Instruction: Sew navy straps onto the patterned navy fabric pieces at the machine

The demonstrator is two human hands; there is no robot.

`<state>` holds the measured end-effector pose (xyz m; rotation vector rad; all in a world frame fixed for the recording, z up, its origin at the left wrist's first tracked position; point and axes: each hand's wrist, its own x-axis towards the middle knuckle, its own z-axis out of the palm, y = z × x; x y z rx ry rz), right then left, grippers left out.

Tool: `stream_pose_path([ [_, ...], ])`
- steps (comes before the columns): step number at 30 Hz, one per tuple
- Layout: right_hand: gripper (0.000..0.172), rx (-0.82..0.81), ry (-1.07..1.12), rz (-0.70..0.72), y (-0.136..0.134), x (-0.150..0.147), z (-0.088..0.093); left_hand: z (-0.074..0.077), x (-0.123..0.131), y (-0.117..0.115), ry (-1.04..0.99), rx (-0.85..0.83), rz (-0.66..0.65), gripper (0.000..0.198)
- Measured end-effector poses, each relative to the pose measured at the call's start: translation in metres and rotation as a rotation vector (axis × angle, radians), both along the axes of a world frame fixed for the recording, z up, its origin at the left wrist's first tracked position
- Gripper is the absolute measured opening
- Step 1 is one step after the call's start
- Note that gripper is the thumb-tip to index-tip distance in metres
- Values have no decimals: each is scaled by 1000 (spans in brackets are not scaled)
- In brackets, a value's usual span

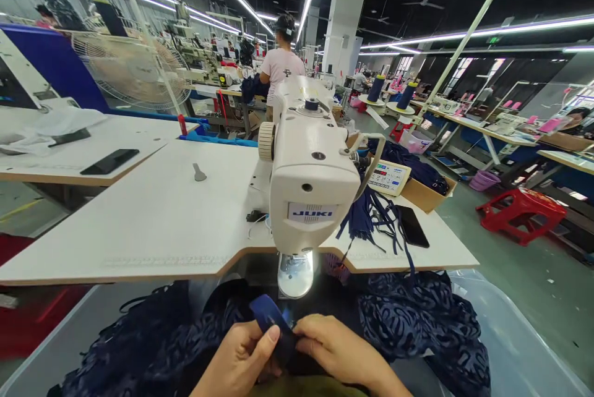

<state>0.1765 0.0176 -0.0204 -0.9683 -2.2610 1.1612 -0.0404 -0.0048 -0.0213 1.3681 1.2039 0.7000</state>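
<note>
My left hand [245,354] pinches a dark blue strap [268,311] between thumb and fingers, the band curling up above the thumb. Close on the right, my right hand [331,344] is closed with thumb and fingertips together at the strap's other side; the fabric there is dark and hard to make out. Both hands are just below the lit needle area of a white sewing machine [315,168]. Dark blue patterned lace garments [417,316] lie heaped around my lap on both sides.
A white worktable [185,217] surrounds the machine. Thin navy straps [364,214] and a black phone [412,226] lie at its right, near a control panel [388,175] and a cardboard box [424,196]. A clear plastic tub [520,335] sits below. Another person [281,63] stands beyond.
</note>
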Motion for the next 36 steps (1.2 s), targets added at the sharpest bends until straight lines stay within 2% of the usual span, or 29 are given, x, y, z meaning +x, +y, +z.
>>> stream_pose_path([
  [2, 20, -123, 50, -63, -9, -8, 13, 15, 5, -1, 115, 196, 3, 48],
  [4, 22, -166, 161, -155, -15, -11, 19, 27, 11, 0, 160, 290, 30, 39],
  [6, 26, -143, 267, -244, -17, -9, 20, 36, 18, 3, 92, 230, 48, 26],
  [8, 29, -114, 309, -334, -16, -4, 20, 41, 25, 7, -17, 110, 45, 23],
  [12, 19, -65, 277, -450, -7, 1, 28, 44, 35, 15, -142, 12, 39, 30],
  [15, 28, -42, 219, -519, 5, 1, 35, 38, 34, 19, -122, 55, 132, 47],
  [17, 28, -40, 151, -546, 16, 1, 36, 33, 30, 21, 58, 284, 266, 51],
  [19, 27, -32, 86, -540, 26, 1, 35, 31, 25, 23, 332, 731, 359, 44],
  [21, 25, -27, 39, -511, 35, 1, 34, 32, 22, 27, 581, 1182, 288, 35],
  [23, 23, -36, 12, -465, 42, 1, 34, 32, 21, 33, 741, 1416, 85, 31],
  [24, 23, -47, 11, -447, 45, 2, 34, 31, 21, 36, 786, 1453, -8, 30],
  [26, 23, -86, 35, -430, 49, 3, 32, 27, 21, 41, 824, 1462, -89, 29],
  [30, 22, -203, 163, -356, 50, 11, 14, 16, 13, 44, 822, 1369, -41, 38],
  [32, 24, -264, 260, -317, 49, 14, 1, 14, 8, 42, 839, 1326, -62, 45],
  [34, 26, -311, 365, -353, 47, 14, -7, 14, 4, 40, 879, 1311, -103, 50],
  [36, 25, -314, 442, -417, 46, 12, -7, 15, 2, 37, 907, 1322, -130, 52],
])
